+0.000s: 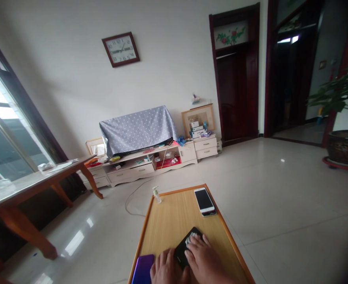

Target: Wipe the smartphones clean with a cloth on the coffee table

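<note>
- Black phone (180,252) is lying tilted near the near edge of a wooden board (174,215), with a small white piece (191,239) sitting on its upper part.
- Right hand (201,260) is lying over the black phone, fingers spreading across the white piece; it is not clenching, and any grip cannot be told.
- Left hand (164,268) is resting against the phone's left side, knuckles up, fingertips hidden; any grip cannot be told.
- Purple phone (142,270) is lying at the board's near left corner, just beside the left hand.
- White phone (203,200) is lying near the board's far right edge, overlapping a dark phone (209,213).
- Pump bottle (156,195) is standing at the board's far left corner.
- Only the black phone is being handled; the white phone, dark phone and bottle are lying well apart from both hands.
</note>
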The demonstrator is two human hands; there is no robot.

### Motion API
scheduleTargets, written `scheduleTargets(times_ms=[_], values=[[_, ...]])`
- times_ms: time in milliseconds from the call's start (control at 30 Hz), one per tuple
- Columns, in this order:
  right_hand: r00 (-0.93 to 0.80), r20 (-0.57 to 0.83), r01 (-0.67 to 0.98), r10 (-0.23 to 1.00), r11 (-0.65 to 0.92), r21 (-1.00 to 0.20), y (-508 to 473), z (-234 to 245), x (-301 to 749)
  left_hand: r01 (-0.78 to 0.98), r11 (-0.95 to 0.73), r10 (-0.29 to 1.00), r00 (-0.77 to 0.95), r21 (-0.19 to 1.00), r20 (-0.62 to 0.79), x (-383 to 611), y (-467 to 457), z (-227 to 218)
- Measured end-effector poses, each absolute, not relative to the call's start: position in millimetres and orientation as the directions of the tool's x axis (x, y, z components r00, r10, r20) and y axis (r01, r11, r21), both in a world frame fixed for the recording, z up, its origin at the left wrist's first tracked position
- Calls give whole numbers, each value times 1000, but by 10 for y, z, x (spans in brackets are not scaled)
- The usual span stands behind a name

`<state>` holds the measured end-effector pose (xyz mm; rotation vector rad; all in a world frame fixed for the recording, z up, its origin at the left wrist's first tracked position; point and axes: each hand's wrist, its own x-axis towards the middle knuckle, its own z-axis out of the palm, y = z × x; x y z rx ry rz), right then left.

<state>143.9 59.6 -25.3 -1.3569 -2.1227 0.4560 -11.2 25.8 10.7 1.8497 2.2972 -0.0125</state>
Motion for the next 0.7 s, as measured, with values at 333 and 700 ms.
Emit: scheduleTargets(times_ms=[333,700], values=[[-384,258,677,887,460,-574,583,-198,1407,969,211,969,-191,125,-157,-127,245,126],[-571,148,587,808,527,-614,454,-215,1191,975,179,970,-154,128,-188,-208,252,72]])
